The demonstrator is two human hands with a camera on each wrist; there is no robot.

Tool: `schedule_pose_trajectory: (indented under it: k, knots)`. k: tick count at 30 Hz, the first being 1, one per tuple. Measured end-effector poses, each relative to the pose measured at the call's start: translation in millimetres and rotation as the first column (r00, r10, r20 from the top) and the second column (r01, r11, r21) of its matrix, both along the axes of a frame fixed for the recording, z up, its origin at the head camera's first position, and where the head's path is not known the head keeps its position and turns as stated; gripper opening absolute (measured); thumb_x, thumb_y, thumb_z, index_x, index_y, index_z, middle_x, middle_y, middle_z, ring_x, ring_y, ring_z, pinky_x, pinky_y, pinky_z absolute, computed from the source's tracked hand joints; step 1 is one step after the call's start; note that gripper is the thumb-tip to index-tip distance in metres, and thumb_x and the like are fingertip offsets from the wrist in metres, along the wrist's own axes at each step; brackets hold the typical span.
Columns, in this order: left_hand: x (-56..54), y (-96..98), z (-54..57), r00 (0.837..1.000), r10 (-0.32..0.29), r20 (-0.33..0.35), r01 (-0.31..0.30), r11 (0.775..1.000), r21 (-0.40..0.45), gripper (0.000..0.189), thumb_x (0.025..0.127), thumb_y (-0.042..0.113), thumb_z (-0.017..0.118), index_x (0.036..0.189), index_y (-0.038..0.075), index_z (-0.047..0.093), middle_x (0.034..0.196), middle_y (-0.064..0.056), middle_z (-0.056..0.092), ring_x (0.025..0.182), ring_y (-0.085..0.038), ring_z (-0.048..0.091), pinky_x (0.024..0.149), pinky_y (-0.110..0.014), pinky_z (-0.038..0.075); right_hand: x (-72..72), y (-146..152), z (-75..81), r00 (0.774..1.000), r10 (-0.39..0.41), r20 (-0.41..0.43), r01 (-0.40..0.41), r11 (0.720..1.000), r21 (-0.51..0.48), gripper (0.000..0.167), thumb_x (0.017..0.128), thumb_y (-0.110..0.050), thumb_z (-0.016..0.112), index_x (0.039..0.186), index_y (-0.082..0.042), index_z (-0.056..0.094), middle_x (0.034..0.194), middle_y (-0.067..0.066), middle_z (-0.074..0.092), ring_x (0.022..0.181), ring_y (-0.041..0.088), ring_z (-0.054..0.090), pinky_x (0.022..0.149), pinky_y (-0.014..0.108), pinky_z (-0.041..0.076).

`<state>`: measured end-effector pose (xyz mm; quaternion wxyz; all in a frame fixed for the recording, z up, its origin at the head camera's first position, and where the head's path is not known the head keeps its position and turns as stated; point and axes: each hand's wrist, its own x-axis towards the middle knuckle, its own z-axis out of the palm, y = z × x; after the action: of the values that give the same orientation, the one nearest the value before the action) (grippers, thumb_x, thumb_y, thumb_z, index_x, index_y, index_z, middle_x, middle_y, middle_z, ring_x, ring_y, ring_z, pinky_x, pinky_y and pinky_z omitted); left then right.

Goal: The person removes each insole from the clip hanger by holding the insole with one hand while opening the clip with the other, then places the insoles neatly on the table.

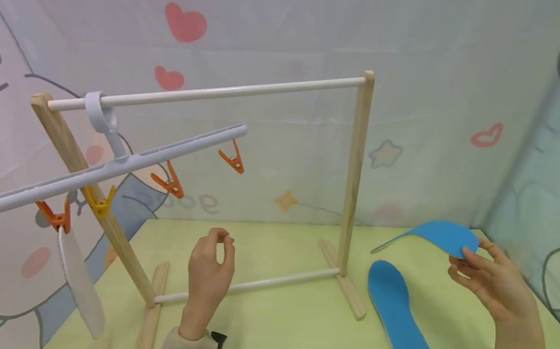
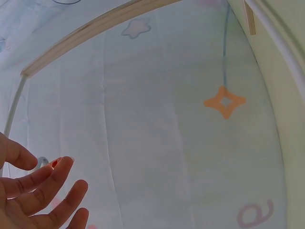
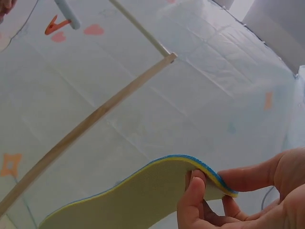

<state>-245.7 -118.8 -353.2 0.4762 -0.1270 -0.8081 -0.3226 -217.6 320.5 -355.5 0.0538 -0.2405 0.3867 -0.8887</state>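
Head view: the right hand (image 1: 493, 279) pinches one end of a curved, blue-topped insole (image 1: 441, 232) above the pale-green tabletop (image 1: 287, 336), its long axis pointing left toward the empty, loosely curled left hand (image 1: 209, 273).

Right hand (image 3: 281, 210) pinching blue-edged insole (image 3: 128, 200), wooden post (image 3: 94, 115) behind, orange clip (image 3: 49, 29) upper left

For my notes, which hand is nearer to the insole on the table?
Right hand: raised right of the lying insole, holding another insole; the left hand is farther, left of both.
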Motion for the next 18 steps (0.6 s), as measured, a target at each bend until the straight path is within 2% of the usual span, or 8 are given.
schedule_pose_trajectory:
  k: [4, 9, 13, 18]
  knots:
    - [1.0, 0.0, -0.2, 1.0, -0.003, 0.005, 0.003, 1.0, 0.008, 0.006, 0.084, 0.004, 0.054, 0.085, 0.0, 0.058, 0.077, -0.014, 0.064, 0.071, -0.029, 0.058, 0.064, -0.039, 0.044, -1.0, -3, -3.0, 1.0, -0.025, -0.01, 0.026, 0.998, 0.056, 0.026, 0.094, 0.007, 0.024, 0.102, -0.008, 0.043, 0.092, 0.011, 0.064, 0.084, 0.025, 0.065, 0.076, 0.036, 0.051]
    - [2.4, -0.7, 1.0, 1.0, 0.0, 0.011, 0.0, 1.0, 0.018, 0.006, 0.084, 0.005, 0.054, 0.087, 0.0, 0.058, 0.079, -0.014, 0.064, 0.073, -0.029, 0.059, 0.064, -0.039, 0.044, -3.8, -8, -6.2, 0.994, -0.11, 0.002, 0.109, 0.986, 0.13, 0.023, 0.093, 0.008, 0.029, 0.106, -0.01, 0.035, 0.09, 0.008, 0.063, 0.082, 0.022, 0.065, 0.073, 0.033, 0.052]
    - [3.3, -1.3, 2.5, 1.0, 0.0, 0.011, 0.0, 1.0, 0.018, 0.007, 0.085, 0.005, 0.054, 0.088, 0.0, 0.057, 0.079, -0.013, 0.064, 0.072, -0.028, 0.058, 0.064, -0.039, 0.044, -5.8, -11, -5.7, 0.986, -0.165, 0.037, 0.155, 0.97, 0.188, 0.024, 0.092, 0.006, 0.034, 0.107, -0.012, 0.027, 0.088, 0.005, 0.062, 0.081, 0.019, 0.065, 0.072, 0.031, 0.052]
    - [4.5, -1.7, 3.8, 1.0, 0.0, 0.016, 0.0, 1.0, 0.005, 0.007, 0.084, 0.005, 0.054, 0.088, -0.001, 0.057, 0.078, -0.013, 0.064, 0.069, -0.028, 0.058, 0.062, -0.039, 0.044, -7.6, -13, -4.2, 0.974, -0.222, 0.042, 0.202, 0.938, 0.281, 0.026, 0.091, 0.002, 0.041, 0.107, -0.013, 0.026, 0.088, 0.001, 0.061, 0.079, 0.015, 0.065, 0.071, 0.028, 0.052]
